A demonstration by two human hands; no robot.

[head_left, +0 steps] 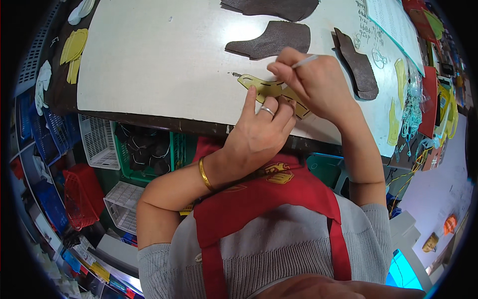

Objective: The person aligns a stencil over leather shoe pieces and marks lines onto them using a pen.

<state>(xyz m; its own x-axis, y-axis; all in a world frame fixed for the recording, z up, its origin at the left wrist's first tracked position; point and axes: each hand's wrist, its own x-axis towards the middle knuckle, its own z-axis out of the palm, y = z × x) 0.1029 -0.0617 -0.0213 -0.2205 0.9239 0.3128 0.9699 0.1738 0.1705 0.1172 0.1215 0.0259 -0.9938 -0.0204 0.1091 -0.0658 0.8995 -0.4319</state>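
Upper centre of frame, on the pale tabletop (159, 65): yellow template (269, 90), directly under the left hand (256, 134), index stretched apart from the bent others. Right hand (321, 82) over its right part, fingers closed on a slim pale tool (304, 61). As I see it, the template's long axis slants from upper left down to lower right, middle partly covered.
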